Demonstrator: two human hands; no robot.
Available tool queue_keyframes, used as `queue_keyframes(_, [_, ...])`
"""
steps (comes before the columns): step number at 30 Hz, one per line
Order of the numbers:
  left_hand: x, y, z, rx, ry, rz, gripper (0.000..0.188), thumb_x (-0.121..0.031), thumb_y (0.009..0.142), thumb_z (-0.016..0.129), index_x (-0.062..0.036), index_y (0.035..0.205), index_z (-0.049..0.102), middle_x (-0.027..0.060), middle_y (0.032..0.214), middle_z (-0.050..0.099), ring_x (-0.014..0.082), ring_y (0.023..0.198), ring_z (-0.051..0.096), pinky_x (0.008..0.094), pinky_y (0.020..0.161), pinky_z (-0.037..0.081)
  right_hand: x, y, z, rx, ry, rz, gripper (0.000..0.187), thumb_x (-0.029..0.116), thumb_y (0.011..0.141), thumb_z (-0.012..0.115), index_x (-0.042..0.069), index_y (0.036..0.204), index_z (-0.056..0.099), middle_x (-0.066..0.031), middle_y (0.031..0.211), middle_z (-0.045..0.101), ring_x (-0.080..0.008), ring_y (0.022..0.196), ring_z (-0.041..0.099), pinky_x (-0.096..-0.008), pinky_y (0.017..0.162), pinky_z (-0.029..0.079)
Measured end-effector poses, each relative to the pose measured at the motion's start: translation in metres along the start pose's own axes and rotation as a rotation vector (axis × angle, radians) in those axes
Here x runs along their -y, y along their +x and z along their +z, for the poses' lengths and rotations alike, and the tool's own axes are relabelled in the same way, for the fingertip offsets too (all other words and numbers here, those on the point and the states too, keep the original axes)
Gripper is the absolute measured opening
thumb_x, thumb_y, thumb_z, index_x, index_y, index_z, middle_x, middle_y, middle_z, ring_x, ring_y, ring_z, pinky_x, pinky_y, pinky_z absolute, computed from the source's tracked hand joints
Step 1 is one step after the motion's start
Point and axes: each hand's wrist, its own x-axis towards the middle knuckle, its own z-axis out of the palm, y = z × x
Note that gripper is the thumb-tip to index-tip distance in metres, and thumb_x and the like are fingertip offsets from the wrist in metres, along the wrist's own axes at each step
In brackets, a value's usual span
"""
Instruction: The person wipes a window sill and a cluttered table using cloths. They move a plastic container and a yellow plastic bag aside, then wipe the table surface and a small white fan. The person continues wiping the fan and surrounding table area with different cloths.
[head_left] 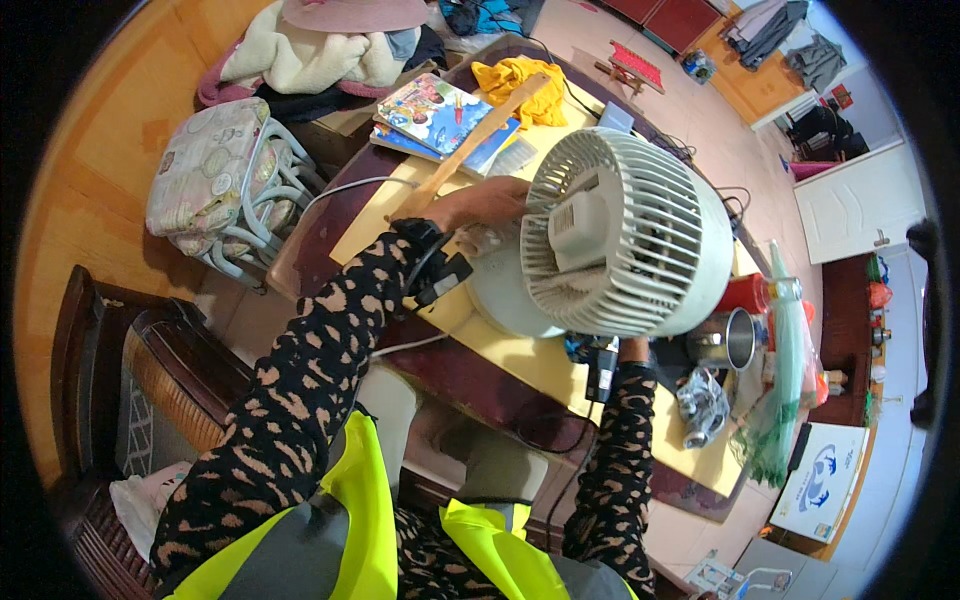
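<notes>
A white desk fan [640,240] with a round slatted grille tilts over the table, its back housing toward me. Its pale round base [505,295] rests on the yellow tabletop. My left hand [485,203] is at the left edge of the grille, fingers closed against it, the tips hidden by the slats. Beneath that hand shows a crumpled, pale see-through bit [480,240] that I cannot make out. My right hand [634,348] reaches under the lower edge of the fan; its fingers are hidden. Dark devices with cables sit on both wrists.
Beyond my left hand lie a wooden stick [480,140], picture books [430,115] and a yellow cloth [525,85]. At right stand a metal pot [722,340], a crumpled silvery bag [703,408] and a green-white plastic bundle [775,400]. Cushioned stools [215,165] stand left of the table.
</notes>
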Motion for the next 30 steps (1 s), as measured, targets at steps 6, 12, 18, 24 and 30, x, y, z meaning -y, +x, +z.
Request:
queue_keyframes(6, [-0.007, 0.021, -0.004, 0.167, 0.159, 0.144, 0.040, -0.020, 0.086, 0.069, -0.0047, 0.122, 0.062, 0.0166, 0.123, 0.065, 0.0248, 0.112, 0.060, 0.0376, 0.098, 0.045, -0.003, 0.001, -0.023, 0.069, 0.032, 0.077, 0.036, 0.023, 0.092, 0.063, 0.007, 0.125, 0.062, -0.0150, 0.123, 0.062, -0.0306, 0.112, 0.056, -0.0403, 0.100, 0.041])
queue_keyframes(12, [0.013, 0.014, 0.005, 0.233, 0.211, 0.250, 0.044, -0.019, 0.079, 0.074, -0.0036, 0.119, 0.062, 0.0183, 0.122, 0.064, 0.0310, 0.112, 0.060, 0.0396, 0.096, 0.047, 0.006, -0.031, -0.014, 0.054, -0.047, 0.085, 0.035, 0.024, 0.092, 0.062, 0.008, 0.123, 0.063, -0.0153, 0.123, 0.062, -0.0319, 0.113, 0.056, -0.0419, 0.100, 0.041])
queue_keyframes(18, [0.020, -0.041, 0.028, 0.036, 0.219, 0.205, 0.041, -0.026, 0.086, 0.066, -0.0066, 0.121, 0.061, 0.0192, 0.120, 0.063, 0.0366, 0.110, 0.060, 0.0420, 0.092, 0.048, 0.034, -0.078, -0.001, 0.015, -0.158, 0.059, 0.034, 0.025, 0.092, 0.062, 0.008, 0.121, 0.064, -0.0156, 0.123, 0.062, -0.0333, 0.113, 0.056, -0.0436, 0.100, 0.042])
queue_keyframes(24, [0.007, -0.116, 0.047, -0.296, 0.117, -0.094, 0.037, -0.029, 0.093, 0.057, -0.0016, 0.119, 0.057, 0.0265, 0.102, 0.063, 0.0411, 0.099, 0.061, 0.0461, 0.086, 0.048, 0.062, -0.083, 0.028, -0.012, -0.242, 0.016, 0.033, 0.025, 0.092, 0.061, 0.008, 0.119, 0.064, -0.0159, 0.123, 0.063, -0.0346, 0.113, 0.056, -0.0453, 0.100, 0.042])
queue_keyframes(30, [-0.022, -0.192, 0.142, -0.695, 0.275, -0.188, 0.050, -0.019, 0.091, 0.060, -0.0003, 0.134, 0.044, 0.0308, 0.121, 0.049, 0.0488, 0.109, 0.051, 0.0511, 0.092, 0.044, 0.078, -0.082, 0.052, -0.014, -0.345, 0.007, 0.032, 0.026, 0.091, 0.061, 0.008, 0.117, 0.065, -0.0162, 0.123, 0.063, -0.0360, 0.113, 0.056, -0.0470, 0.100, 0.042])
